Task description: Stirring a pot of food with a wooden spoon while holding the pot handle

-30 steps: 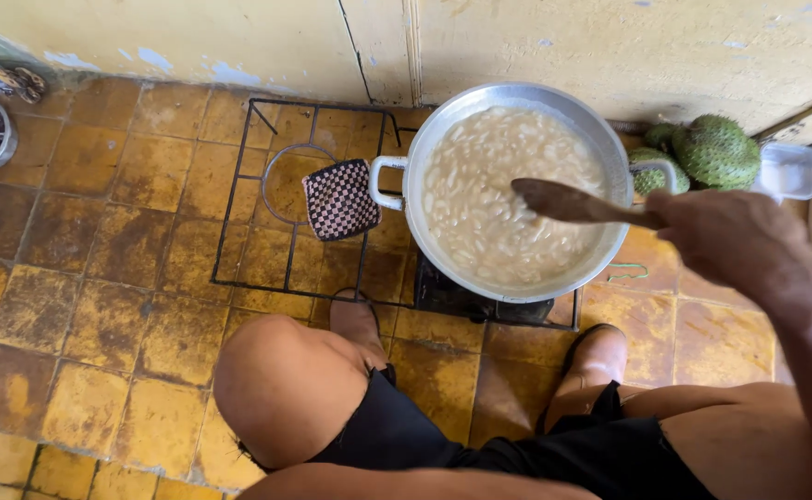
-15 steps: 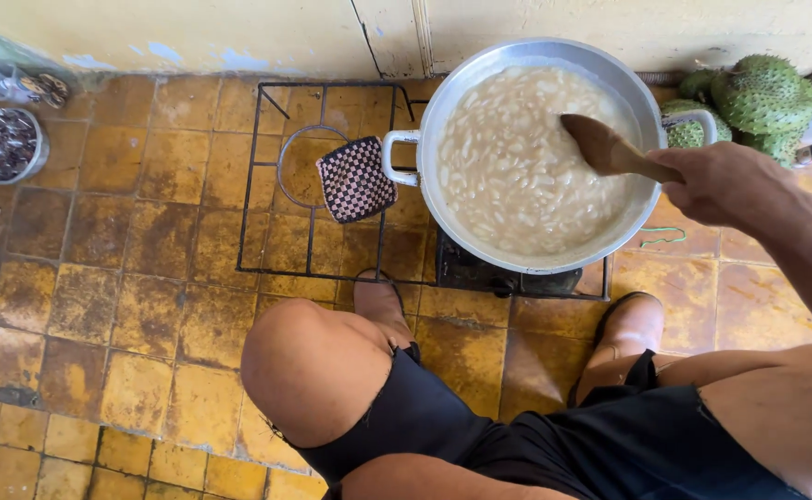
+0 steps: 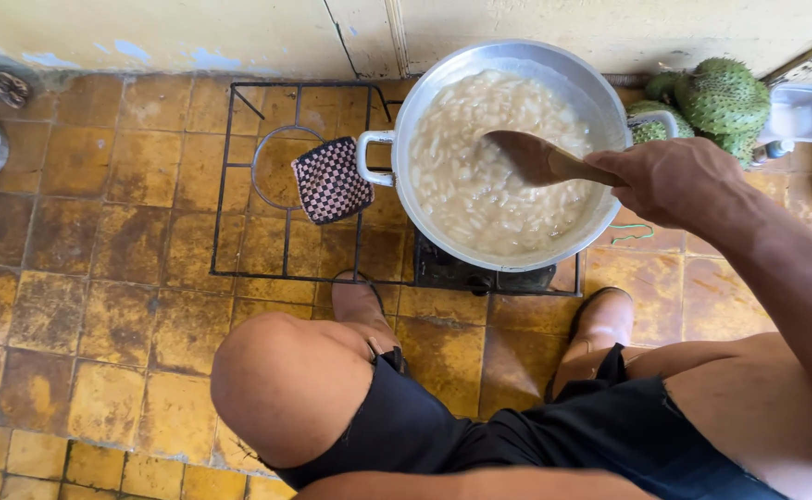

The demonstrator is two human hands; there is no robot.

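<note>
The spoon (image 3: 540, 159) is being held closed in the right hand's (image 3: 679, 181) grip at right of frame, its long axis pointing left into the pot (image 3: 424, 111) at upper centre; no left hand is being shown.

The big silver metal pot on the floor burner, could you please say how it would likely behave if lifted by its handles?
The big silver metal pot is filled nearly to the rim with milky, lumpy liquid, so it is probably heavy and apt to slosh. Only small loop handles show, so tilting seems risky. It sits on a burner, so the metal is likely hot.
</note>
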